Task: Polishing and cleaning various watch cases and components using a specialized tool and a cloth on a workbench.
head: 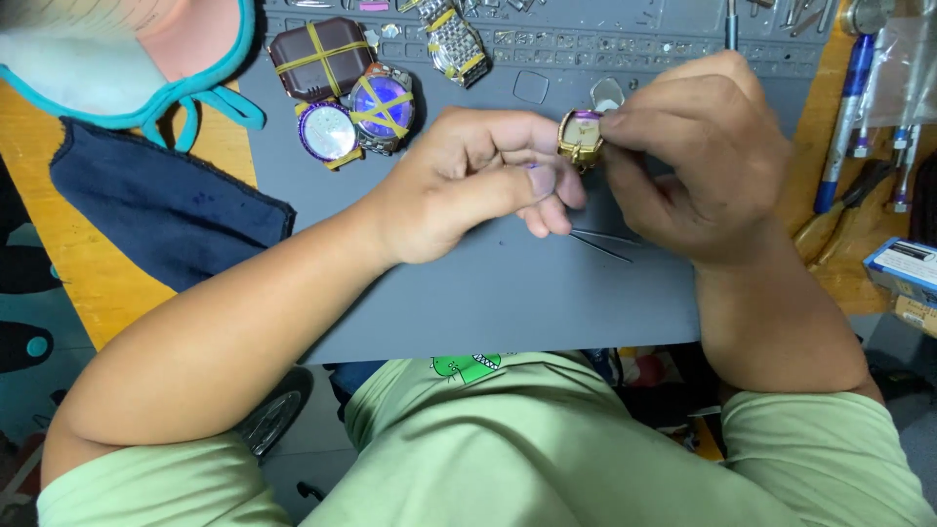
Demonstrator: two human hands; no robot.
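Gold watch case [581, 140] partly hidden btwn both hands.

Far left on the grey mat [508, 293]: three banded watches [356, 122] and a brown case [319, 59]; dark cloth [166, 210] left, blue pen [844, 107] far right, tweezers [600, 241] mid-mat.
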